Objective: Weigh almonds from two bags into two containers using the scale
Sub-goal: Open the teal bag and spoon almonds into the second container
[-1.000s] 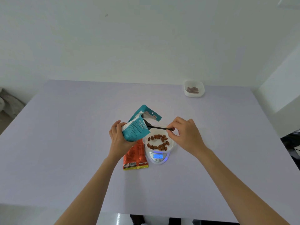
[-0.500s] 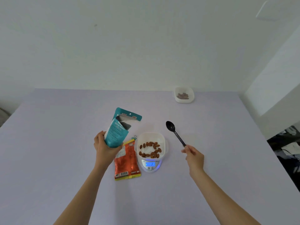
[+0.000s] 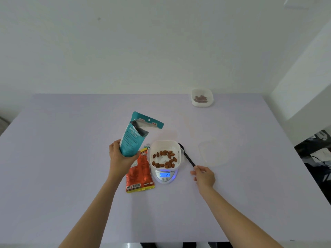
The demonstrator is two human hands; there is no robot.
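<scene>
Left hand point(image 3: 120, 159) clamped around the lower part of the teal bag point(image 3: 133, 138), held upright with mouth open. Right hand point(image 3: 204, 177) pinched on the handle end of the black spoon point(image 3: 187, 156), lying just beside the container point(image 3: 165, 154) on the scale point(image 3: 165, 176), near the counter point(image 3: 71, 158) middle. Almonds point(image 3: 164, 159) inside: light, hard, likely to roll. Bag probably soft, crinkly; best gripped low. Orange bag point(image 3: 139, 174) flat beside the scale. Second container point(image 3: 202, 97) at far edge.

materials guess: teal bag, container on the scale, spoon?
Teal stand-up bag: likely laminated film, matte outside, with a silvery lining showing at its open mouth. White square container on the scale: translucent plastic with ribbed walls. Black spoon: looks like smooth plastic, though the material is unclear.
</scene>
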